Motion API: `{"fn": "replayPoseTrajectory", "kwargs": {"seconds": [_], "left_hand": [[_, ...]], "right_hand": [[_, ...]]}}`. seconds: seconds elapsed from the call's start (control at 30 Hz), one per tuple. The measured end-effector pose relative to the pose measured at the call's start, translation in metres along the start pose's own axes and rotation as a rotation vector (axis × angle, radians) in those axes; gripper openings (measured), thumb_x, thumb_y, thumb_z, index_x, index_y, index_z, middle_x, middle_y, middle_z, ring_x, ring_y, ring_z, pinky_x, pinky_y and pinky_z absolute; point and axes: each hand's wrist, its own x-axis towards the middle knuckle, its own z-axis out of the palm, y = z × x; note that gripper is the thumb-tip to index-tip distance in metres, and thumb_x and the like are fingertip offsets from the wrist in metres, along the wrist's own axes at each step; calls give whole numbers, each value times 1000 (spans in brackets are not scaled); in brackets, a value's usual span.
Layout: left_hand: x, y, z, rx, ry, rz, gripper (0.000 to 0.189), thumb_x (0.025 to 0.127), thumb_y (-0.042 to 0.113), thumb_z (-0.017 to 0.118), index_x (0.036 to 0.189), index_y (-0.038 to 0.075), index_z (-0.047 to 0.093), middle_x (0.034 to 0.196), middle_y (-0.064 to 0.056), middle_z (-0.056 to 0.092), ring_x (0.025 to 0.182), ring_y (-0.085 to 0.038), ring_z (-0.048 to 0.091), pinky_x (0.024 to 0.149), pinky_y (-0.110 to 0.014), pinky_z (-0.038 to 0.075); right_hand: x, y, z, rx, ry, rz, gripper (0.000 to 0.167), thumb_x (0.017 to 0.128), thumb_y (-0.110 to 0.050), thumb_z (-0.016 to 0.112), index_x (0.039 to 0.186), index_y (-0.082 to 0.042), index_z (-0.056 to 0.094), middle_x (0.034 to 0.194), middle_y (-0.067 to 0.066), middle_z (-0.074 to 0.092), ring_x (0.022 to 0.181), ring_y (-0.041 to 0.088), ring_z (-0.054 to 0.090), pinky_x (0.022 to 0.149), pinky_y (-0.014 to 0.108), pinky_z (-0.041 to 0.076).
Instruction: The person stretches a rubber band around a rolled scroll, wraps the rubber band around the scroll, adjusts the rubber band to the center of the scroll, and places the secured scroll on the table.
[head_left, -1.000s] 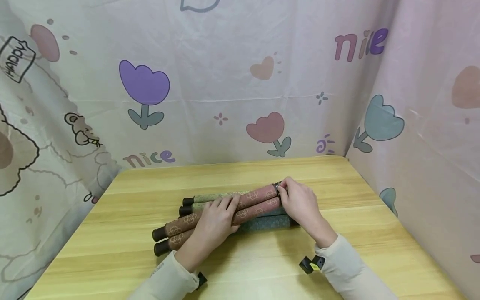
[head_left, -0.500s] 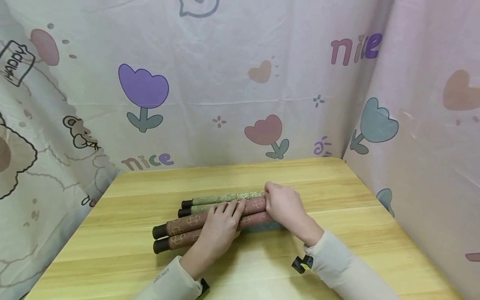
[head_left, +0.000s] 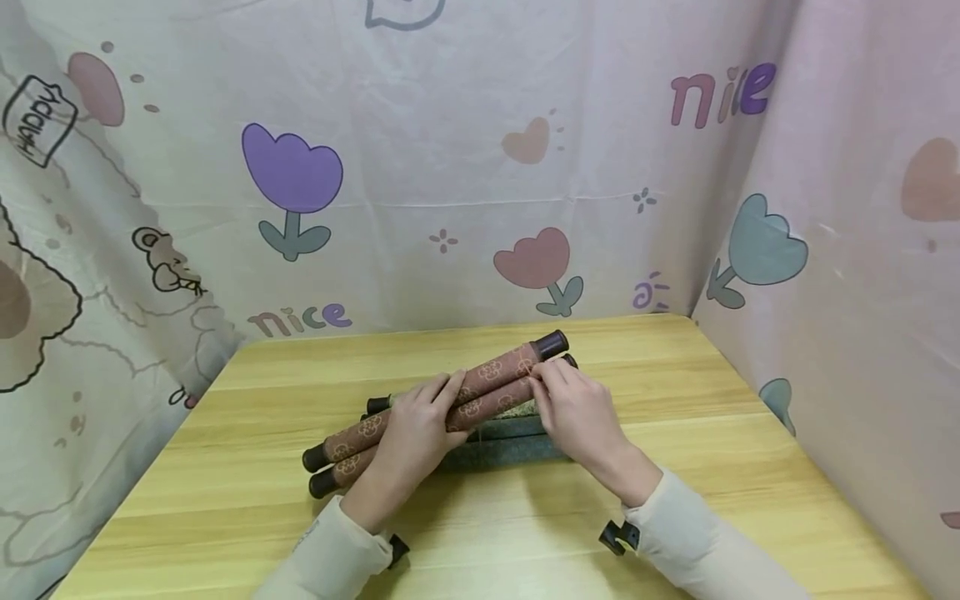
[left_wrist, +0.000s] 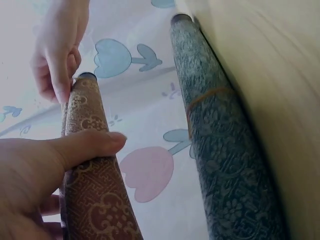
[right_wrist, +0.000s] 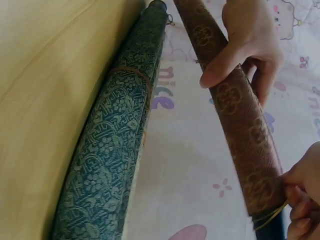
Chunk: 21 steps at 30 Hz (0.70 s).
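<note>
A red-brown patterned scroll [head_left: 491, 371], its two rolls side by side with dark end knobs, slants up to the right above the other scrolls. My left hand [head_left: 416, 429] grips it around the middle, thumb along the near roll. Near its right end, my right hand [head_left: 581, 408] pinches a thin yellowish cord [right_wrist: 272, 216] against the roll, just short of the dark knob [head_left: 551, 344]. Under the raised scroll lies a blue-green scroll [left_wrist: 225, 150] with a thin brown band around it. Behind that, a yellow-green scroll [head_left: 525, 409] is mostly covered.
The scrolls lie on a light wood-grain table [head_left: 247, 417]. A printed curtain [head_left: 420, 125] hangs behind and at both sides of it. Small black devices [head_left: 619, 537] sit at both sleeve cuffs.
The red-brown scroll's right end has risen and swung away, so its knobs now show. My right hand, earlier over that end, now pinches at the near side. My left hand keeps its grip.
</note>
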Motion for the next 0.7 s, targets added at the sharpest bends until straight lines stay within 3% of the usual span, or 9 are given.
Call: {"fn": "replayPoseTrajectory", "kwargs": {"seconds": [0.13,0.43,0.57,0.7], "left_hand": [[3,-3,-2,-32,21,-20,90,57,29,97,136,8,59,117,-15,64,98,-33,65,75,-52,54],[9,-7,-12,-123,96,-41,92,55,25,98,136,6,58,119,-16,64,104,-34,63,85,-54,52],[8,-8,-12,-166,119,-57,93,55,24,98,137,7,57,120,-16,64,106,-35,63,87,-54,51],[6,-8,-11,-177,127,-71,93,55,24,98,136,7,58,120,-16,64,106,-35,63,85,-55,51]], "right_hand": [[-3,6,-1,57,70,-25,9,91,-10,65,97,-5,63,83,4,61,62,16,58,46,30,48],[-9,17,6,131,233,-92,21,102,-17,49,97,-1,60,82,6,59,56,14,52,42,29,46],[-13,22,13,250,213,-32,22,103,-18,49,97,-1,60,82,4,55,60,13,49,48,26,45],[-17,19,19,496,132,103,16,101,-14,55,94,-2,62,80,0,54,64,10,46,54,20,41]]}}
